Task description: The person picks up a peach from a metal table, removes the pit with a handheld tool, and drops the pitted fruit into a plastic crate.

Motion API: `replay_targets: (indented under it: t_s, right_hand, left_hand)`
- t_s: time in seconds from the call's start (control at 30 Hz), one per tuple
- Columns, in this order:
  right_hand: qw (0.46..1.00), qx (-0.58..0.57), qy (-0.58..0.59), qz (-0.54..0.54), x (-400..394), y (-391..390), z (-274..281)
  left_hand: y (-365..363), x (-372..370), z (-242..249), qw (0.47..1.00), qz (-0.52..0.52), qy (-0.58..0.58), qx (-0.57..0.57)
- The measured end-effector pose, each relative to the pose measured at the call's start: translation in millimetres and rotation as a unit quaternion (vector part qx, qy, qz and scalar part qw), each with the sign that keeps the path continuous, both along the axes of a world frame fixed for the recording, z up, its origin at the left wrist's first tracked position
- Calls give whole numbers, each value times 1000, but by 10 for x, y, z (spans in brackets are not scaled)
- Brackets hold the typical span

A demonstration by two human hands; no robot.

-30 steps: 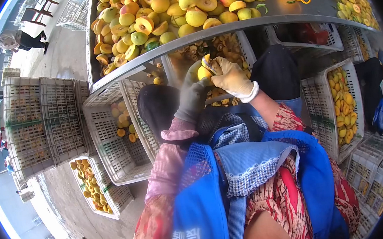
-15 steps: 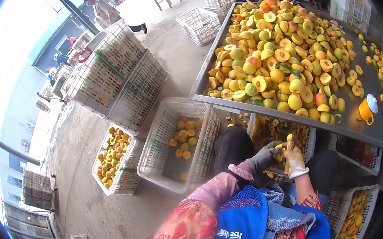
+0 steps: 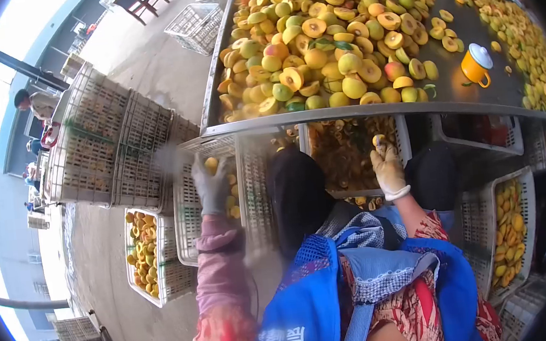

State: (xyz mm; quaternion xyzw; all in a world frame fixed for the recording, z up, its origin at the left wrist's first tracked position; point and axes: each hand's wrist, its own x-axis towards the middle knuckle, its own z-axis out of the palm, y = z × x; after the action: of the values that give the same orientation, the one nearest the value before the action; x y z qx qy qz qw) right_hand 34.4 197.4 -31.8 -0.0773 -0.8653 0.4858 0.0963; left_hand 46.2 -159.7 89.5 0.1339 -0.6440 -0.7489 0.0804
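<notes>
Grey concrete floor [image 3: 122, 339] spreads from 7 to 11 o'clock around you, and one metal table [image 3: 453, 91] spans 11 to 2 o'clock. On it lies a large heap of fruit [image 3: 333, 40], whole and halved, too many to count, with a second heap [image 3: 524, 47] at the far right. Your left arm [image 3: 216, 261] reaches forward at 8 to 9 o'clock; your right arm [image 3: 415, 216] is bent inward at 4. One multi-crate stack [image 3: 109, 140] stands at 10, close beyond the left hand. Around your legs are five open crates: the receiving crate [image 3: 186, 225] at 9, a full crate [image 3: 153, 257] at 8, the middle crate [image 3: 403, 141] at 3 between your knees, a crate holding something red [image 3: 481, 144] farther out at 3, and a fruit-filled crate [image 3: 506, 233] at 4. One person [image 3: 40, 104] is nearest at 10, one chair [image 3: 140, 2] at 11. Your grey-gloved left hand [image 3: 210, 184] hangs over the receiving crate, fingers parted around a fruit; contact is unclear. Your right hand [image 3: 388, 169] pinches a small fruit piece [image 3: 378, 140] over the middle crate. One yellow mug [image 3: 475, 69] sits at 2.
</notes>
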Motion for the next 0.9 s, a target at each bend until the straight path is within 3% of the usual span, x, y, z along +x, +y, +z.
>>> replay_targets:
  t_s: [0.03,0.07,0.1,0.13,0.2,0.27,0.3,0.43,0.5,0.57,0.6,0.63,0.67,0.7,0.77,0.8,0.83,0.87,0.9]
  right_hand:
    - [971,189,-134,62,62,-50,74]
    - [853,359,-124,357,49,41,-357]
    - [815,379,-205,386,67,22,-856]
    - [769,397,-284,413,91,7,-1142]
    - [783,395,-288,384,64,-5,-929]
    - [804,338,-337,354,65,-143,-96]
    - [803,337,-327,367,92,-139,-138]
    - [788,371,-227,435,134,-102,-389]
    - [788,366,-187,459,135,-6,-748]
    - [840,329,-100,420,75,-19,-583]
    - [861,310,-55,400,62,-54,-434]
    - [917,114,-175,339,32,-105,-175]
    - [919,-91,-284,259,-20,-156,170]
    - [865,-289,-376,165,-71,-177,425]
    - [865,-347,-333,141,-157,-154,670]
    - [862,-376,-315,128,-163,-164,728]
    - [853,-439,-260,116,-173,-199,756]
    - [846,-473,-214,125,-179,-222,782]
    - [836,-505,-171,132,-158,-241,812]
  left_hand:
    - [-326,-9,-13,979,61,-26,-195]
    - [-538,-19,-7,882,113,-81,-451]
    - [-602,-37,25,777,152,-112,-600]
    - [-552,-100,74,769,144,-74,-618]
    - [-288,-375,192,801,97,14,-590]
    - [35,-799,208,832,7,103,-545]
    - [188,-1034,212,841,-42,141,-520]
    - [693,-1951,28,747,-65,195,-632]
    - [797,-2221,-154,756,-192,73,-622]
    - [961,-2160,-95,697,-185,96,-687]
    - [1008,-2162,-61,692,-178,76,-695]
    - [1037,-2160,-30,687,-172,54,-704]
    - [1057,-2119,-3,680,-167,31,-713]
    - [1086,-2025,61,712,-133,53,-687]
    - [1146,-1851,199,767,-64,97,-631]
    - [1139,-1800,139,823,-16,165,-544]
    - [1124,-1714,131,880,-75,145,-445]
    - [1174,-1531,179,952,-121,84,-269]
    - [1261,-1276,232,983,-162,14,-81]
